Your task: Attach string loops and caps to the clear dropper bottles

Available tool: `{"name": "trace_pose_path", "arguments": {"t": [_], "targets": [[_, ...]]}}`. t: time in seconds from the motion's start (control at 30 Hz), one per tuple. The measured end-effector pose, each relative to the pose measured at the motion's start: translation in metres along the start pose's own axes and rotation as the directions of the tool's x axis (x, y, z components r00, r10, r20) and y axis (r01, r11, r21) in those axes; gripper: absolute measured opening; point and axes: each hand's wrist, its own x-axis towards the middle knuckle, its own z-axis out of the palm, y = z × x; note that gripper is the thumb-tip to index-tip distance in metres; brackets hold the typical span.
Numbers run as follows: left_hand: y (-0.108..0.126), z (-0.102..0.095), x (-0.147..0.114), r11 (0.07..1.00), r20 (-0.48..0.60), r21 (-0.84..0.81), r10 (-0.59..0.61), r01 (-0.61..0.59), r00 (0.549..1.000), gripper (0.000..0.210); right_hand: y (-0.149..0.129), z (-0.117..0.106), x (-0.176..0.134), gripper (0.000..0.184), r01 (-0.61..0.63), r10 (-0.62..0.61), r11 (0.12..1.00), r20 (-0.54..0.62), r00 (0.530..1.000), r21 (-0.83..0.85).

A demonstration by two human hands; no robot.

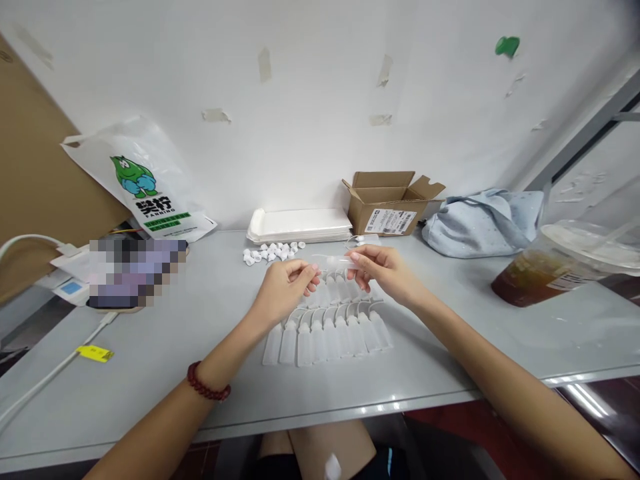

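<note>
My right hand (387,270) is closed around a small translucent squeeze bottle (340,262), which lies sideways with its thin spout pointing left. Close to that spout, my left hand (290,283) has its thumb and fingers pinched together; what they hold, if anything, is too small to make out. Below both hands stretches a row of similar bottles (325,340) with bent thin spouts. Another row of bottles (333,291) lies behind it, partly hidden by my fingers. A pile of small white caps (273,252) sits just beyond my left hand.
White trays (300,223) are stacked at the back beside an open cardboard box (383,203). To the right are a light blue cloth bag (485,223) and a drink cup (530,273). A phone (140,273), a cable (55,373) and a plastic bag (145,180) occupy the left.
</note>
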Motion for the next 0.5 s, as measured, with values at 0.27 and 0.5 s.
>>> {"name": "trace_pose_path", "arguments": {"t": [0.27,0.5], "targets": [[0.034,-0.034,-0.035,0.981,0.519,0.192,-0.101,0.0,0.848,0.024,0.0,-0.003,0.002,0.037,0.022,-0.023,0.999,-0.012,1.0,-0.025],[-0.073,-0.003,-0.181,0.681,0.563,0.726,-0.508,-0.096,0.652,0.035,-0.004,-0.002,-0.001,0.034,0.067,-0.066,0.997,0.014,0.998,-0.034]]}}
